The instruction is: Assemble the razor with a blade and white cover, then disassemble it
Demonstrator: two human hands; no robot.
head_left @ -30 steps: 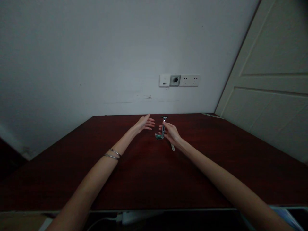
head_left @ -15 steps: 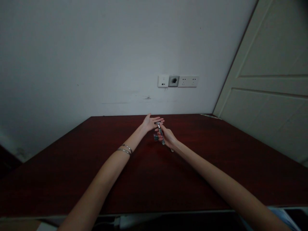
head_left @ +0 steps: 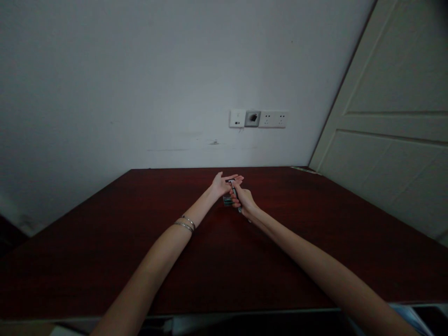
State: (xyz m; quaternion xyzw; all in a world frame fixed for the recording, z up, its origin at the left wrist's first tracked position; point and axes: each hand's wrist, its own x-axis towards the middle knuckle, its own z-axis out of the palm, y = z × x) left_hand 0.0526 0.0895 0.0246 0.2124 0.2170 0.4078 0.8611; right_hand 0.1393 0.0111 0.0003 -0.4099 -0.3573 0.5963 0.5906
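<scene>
A razor (head_left: 234, 190) with a dark grip and a T-shaped metal head is in my right hand (head_left: 246, 199), whose fingers wrap round the handle. Its head lies over the open palm of my left hand (head_left: 221, 184); whether it touches the skin I cannot tell. That left hand is turned palm up, fingers stretched out to the right. Two silvery bangles (head_left: 186, 223) circle the left forearm. Under the hands, a small dark greenish pack (head_left: 227, 201) sits on the table, partly covered by the right fingers.
The dark red wooden table (head_left: 147, 261) reaches back to a pale wall (head_left: 168, 84). Socket plates (head_left: 273, 119) are fixed on that wall. A white panelled door (head_left: 392, 107) slants along the right. A thin strip (head_left: 305, 170) lies at the table's far right corner.
My left hand has shifted slightly right and toward me. The right hand still grips the razor, its handle now more covered by the fingers. The razor head has moved only slightly.
</scene>
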